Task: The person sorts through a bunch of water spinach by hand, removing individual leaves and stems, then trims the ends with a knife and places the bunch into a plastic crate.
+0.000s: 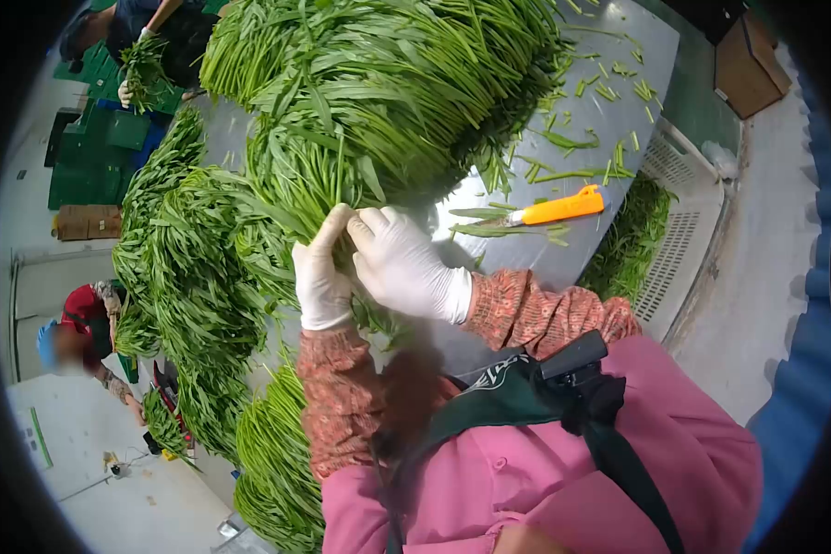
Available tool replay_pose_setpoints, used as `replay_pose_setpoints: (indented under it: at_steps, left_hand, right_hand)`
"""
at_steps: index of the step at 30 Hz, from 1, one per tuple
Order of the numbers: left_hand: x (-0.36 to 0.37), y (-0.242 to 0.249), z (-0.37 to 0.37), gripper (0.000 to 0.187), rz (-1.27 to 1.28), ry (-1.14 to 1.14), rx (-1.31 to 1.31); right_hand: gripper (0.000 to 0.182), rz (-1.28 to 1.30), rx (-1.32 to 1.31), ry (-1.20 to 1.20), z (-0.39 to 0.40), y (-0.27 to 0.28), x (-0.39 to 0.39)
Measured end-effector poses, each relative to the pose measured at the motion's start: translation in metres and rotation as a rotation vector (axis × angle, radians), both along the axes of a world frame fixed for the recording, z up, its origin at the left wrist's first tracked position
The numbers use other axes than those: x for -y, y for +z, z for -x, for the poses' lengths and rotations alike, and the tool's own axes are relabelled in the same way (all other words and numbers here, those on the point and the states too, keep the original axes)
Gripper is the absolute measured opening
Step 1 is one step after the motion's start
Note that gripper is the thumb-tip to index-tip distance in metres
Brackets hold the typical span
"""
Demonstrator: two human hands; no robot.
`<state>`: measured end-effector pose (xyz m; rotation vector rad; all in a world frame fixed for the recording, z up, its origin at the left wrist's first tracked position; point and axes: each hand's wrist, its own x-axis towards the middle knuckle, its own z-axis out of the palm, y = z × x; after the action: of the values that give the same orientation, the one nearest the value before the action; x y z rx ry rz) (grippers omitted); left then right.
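Both hands wear white gloves and meet at the near edge of a big heap of long-stemmed leafy greens (369, 92) that look like water spinach. My left hand (323, 277) is closed, thumb and fingers pinching stems and leaves. Against it is my right hand (402, 263), its fingers bent and pressed together at the same greens; what lies under its fingertips is mostly hidden. To the right, an orange-handled knife (561, 206) lies on the metal table (540, 152), its blade end among loose leaves.
More piles of greens (194, 268) line the left side. Cut stem pieces (609, 92) are scattered on the table. Beyond its right edge stands a white perforated crate (679, 235) with greens inside. A cardboard box (751, 69) sits farther off. Two other people handle greens at the left.
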<state>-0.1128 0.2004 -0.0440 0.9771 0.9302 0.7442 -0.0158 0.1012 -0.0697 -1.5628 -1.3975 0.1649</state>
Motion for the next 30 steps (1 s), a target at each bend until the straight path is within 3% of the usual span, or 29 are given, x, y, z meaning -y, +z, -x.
replay_pose_setpoints:
  at_steps: [5,7,9,13,14,17,18,22,23,25,27,30]
  left_hand:
    - [-0.030,0.036,0.012,0.033,-0.068,-0.104,-0.156]
    - [-0.038,0.062,0.014,0.032,-0.042,-0.156,-0.220]
    - [-0.047,0.075,0.014,0.031,-0.073,-0.174,-0.232]
    - [-0.052,0.090,0.013,0.029,-0.056,-0.200,-0.292]
    - [-0.048,0.089,0.011,0.029,-0.015,-0.191,-0.279]
    - [-0.040,0.070,0.014,0.031,0.070,-0.173,-0.231]
    - [-0.035,0.064,0.015,0.030,0.115,-0.189,-0.230]
    - [-0.026,0.033,0.022,0.027,0.219,-0.205,-0.207]
    - [-0.024,0.031,0.022,0.028,0.220,-0.204,-0.209]
    - [-0.027,0.029,0.024,0.030,0.198,-0.216,-0.205]
    - [-0.026,0.036,0.024,0.032,0.172,-0.199,-0.218]
    - [-0.021,0.045,0.018,0.035,-0.003,-0.252,-0.186]
  right_hand:
    - [0.032,-0.225,-0.243,0.080,-0.025,-0.021,0.016]
    - [0.031,-0.036,-0.520,0.001,-0.041,-0.026,0.019]
    - [0.031,-0.067,-0.566,-0.016,-0.054,-0.028,0.014]
    - [0.030,-0.106,-0.449,0.000,-0.051,-0.024,0.001]
    - [0.038,0.012,-0.385,0.027,-0.049,-0.029,-0.005]
    - [0.055,0.064,0.103,-0.159,-0.030,-0.053,-0.019]
    - [0.062,0.177,0.112,-0.100,-0.028,-0.048,-0.021]
    - [0.043,0.477,0.079,-0.082,-0.033,-0.040,-0.029]
    - [0.039,0.559,-0.097,-0.007,-0.039,-0.047,-0.036]
    - [0.032,0.501,-0.295,0.130,-0.052,-0.035,-0.031]
    - [0.033,0.176,-0.079,0.002,-0.049,-0.031,-0.025]
    - [0.035,0.369,-0.102,0.173,-0.042,0.005,-0.022]
